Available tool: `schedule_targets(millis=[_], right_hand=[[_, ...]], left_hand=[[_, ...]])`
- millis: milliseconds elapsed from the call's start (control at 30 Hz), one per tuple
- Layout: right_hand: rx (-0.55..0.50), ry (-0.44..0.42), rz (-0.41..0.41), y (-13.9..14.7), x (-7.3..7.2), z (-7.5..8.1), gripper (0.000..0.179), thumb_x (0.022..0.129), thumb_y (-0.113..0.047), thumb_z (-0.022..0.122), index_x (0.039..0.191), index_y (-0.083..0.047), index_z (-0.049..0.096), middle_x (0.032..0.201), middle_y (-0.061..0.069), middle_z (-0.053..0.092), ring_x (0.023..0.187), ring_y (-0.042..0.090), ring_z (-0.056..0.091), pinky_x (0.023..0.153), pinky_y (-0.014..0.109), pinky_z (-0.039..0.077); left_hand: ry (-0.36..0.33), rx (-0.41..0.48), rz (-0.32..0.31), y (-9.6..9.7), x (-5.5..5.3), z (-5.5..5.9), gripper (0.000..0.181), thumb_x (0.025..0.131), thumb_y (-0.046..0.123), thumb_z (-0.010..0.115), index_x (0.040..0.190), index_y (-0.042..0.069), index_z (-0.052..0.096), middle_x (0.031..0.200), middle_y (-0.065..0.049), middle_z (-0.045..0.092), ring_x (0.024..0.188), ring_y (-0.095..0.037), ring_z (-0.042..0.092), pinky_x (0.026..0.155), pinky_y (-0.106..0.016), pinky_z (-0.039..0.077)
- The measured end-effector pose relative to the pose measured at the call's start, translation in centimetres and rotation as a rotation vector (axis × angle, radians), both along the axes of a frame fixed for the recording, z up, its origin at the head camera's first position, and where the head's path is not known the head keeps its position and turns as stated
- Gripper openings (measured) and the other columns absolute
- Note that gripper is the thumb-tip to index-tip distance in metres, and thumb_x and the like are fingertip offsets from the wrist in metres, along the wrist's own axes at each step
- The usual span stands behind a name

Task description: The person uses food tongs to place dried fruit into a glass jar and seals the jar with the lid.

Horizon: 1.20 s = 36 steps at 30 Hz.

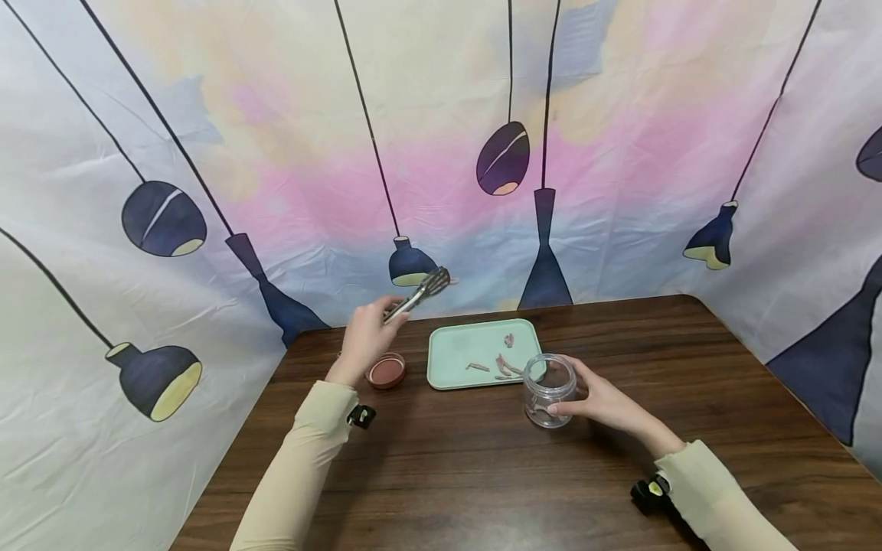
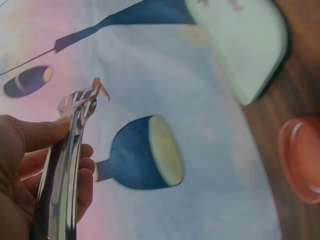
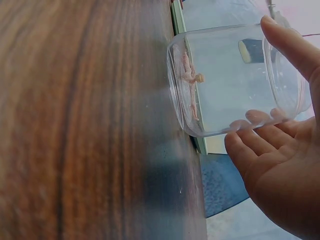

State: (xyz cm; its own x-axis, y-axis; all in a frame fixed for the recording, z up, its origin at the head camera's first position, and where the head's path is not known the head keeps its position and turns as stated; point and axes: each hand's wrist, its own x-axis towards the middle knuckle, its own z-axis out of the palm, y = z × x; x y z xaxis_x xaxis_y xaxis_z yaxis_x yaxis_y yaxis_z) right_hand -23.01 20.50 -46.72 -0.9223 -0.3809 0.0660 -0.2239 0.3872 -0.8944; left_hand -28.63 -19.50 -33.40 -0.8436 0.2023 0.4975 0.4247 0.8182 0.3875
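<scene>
My left hand (image 1: 365,337) grips metal tongs (image 1: 413,297), raised above the far left of the table and pointing up and to the right. Between the tong heads is a small reddish-brown strip (image 2: 103,90), which looks like dried meat. With thumb and fingers on opposite sides, my right hand (image 1: 606,399) holds a clear open-topped jar (image 1: 540,394) upright at the tray's near right corner. A few similar strips (image 3: 189,75) lie on the jar's bottom. Several more strips (image 1: 503,364) are scattered on the pale green tray (image 1: 448,352).
A round red-brown lid (image 1: 387,370) lies on the dark wooden table (image 1: 468,467), left of the tray and close to my left wrist. Behind the table's far edge hangs a cloth (image 1: 289,153) printed with lamps.
</scene>
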Motion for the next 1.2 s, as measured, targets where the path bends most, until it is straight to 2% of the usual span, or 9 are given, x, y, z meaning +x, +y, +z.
schedule_targets(millis=[133, 267, 433, 600, 800, 1033, 1200], right_hand=[[0.002, 0.004, 0.003, 0.0, 0.0, 0.1, 0.100, 0.084, -0.034, 0.084, 0.159, -0.010, 0.022, 0.148, 0.026, 0.046, 0.136, 0.048, 0.043, 0.097, 0.055, 0.048], [0.009, 0.005, 0.006, 0.0, -0.1, 0.1, 0.100, 0.084, -0.035, 0.084, 0.159, -0.010, 0.022, 0.148, 0.025, 0.046, 0.137, 0.047, 0.042, 0.097, 0.056, 0.048], [0.016, 0.001, 0.002, 0.1, -0.1, 0.0, 0.101, 0.084, -0.035, 0.084, 0.159, -0.010, 0.022, 0.148, 0.025, 0.046, 0.137, 0.047, 0.042, 0.097, 0.056, 0.048], [0.012, 0.001, 0.000, 0.2, -0.1, 0.1, 0.100, 0.084, -0.035, 0.084, 0.159, -0.010, 0.022, 0.148, 0.026, 0.046, 0.137, 0.048, 0.042, 0.097, 0.056, 0.048], [0.015, 0.006, -0.007, 0.2, -0.1, 0.1, 0.100, 0.084, -0.035, 0.084, 0.159, -0.010, 0.023, 0.147, 0.026, 0.046, 0.136, 0.048, 0.043, 0.097, 0.056, 0.048], [-0.001, 0.007, 0.003, 0.0, -0.2, -0.3, 0.100, 0.084, -0.034, 0.084, 0.159, -0.010, 0.023, 0.148, 0.025, 0.046, 0.137, 0.047, 0.043, 0.099, 0.057, 0.047], [-0.003, -0.007, -0.004, 0.0, -0.1, -0.2, 0.100, 0.083, -0.034, 0.084, 0.159, -0.011, 0.023, 0.148, 0.027, 0.045, 0.136, 0.050, 0.042, 0.097, 0.057, 0.048]], left_hand=[[0.063, 0.018, 0.019, -0.5, 0.0, 1.8, 0.030, 0.095, 0.021, 0.073, 0.121, 0.006, 0.071, 0.098, -0.012, 0.074, 0.053, -0.018, 0.047, 0.054, -0.034, 0.037], [0.106, 0.057, 0.027, -0.9, 0.1, 3.1, 0.029, 0.095, 0.021, 0.073, 0.120, 0.005, 0.072, 0.100, -0.015, 0.074, 0.054, -0.020, 0.052, 0.054, -0.035, 0.039], [0.123, 0.081, 0.029, -1.0, 0.3, 3.9, 0.032, 0.096, 0.023, 0.073, 0.122, 0.005, 0.071, 0.102, -0.017, 0.074, 0.054, -0.021, 0.052, 0.053, -0.036, 0.038], [0.132, 0.075, 0.015, -0.2, 0.5, 4.4, 0.034, 0.096, 0.027, 0.072, 0.124, 0.006, 0.071, 0.102, -0.016, 0.074, 0.058, -0.022, 0.055, 0.055, -0.035, 0.038], [0.165, 0.076, -0.034, 1.5, 0.9, 5.4, 0.033, 0.095, 0.028, 0.073, 0.122, 0.008, 0.072, 0.100, -0.012, 0.075, 0.058, -0.020, 0.055, 0.054, -0.035, 0.038], [0.184, 0.092, -0.114, 3.4, 1.9, 6.0, 0.032, 0.096, 0.025, 0.072, 0.123, 0.009, 0.072, 0.099, -0.010, 0.075, 0.049, -0.016, 0.042, 0.048, -0.031, 0.030], [0.200, 0.099, -0.180, 4.7, 2.8, 6.2, 0.032, 0.095, 0.025, 0.073, 0.124, 0.010, 0.071, 0.105, -0.011, 0.075, 0.058, -0.016, 0.052, 0.049, -0.031, 0.030]])
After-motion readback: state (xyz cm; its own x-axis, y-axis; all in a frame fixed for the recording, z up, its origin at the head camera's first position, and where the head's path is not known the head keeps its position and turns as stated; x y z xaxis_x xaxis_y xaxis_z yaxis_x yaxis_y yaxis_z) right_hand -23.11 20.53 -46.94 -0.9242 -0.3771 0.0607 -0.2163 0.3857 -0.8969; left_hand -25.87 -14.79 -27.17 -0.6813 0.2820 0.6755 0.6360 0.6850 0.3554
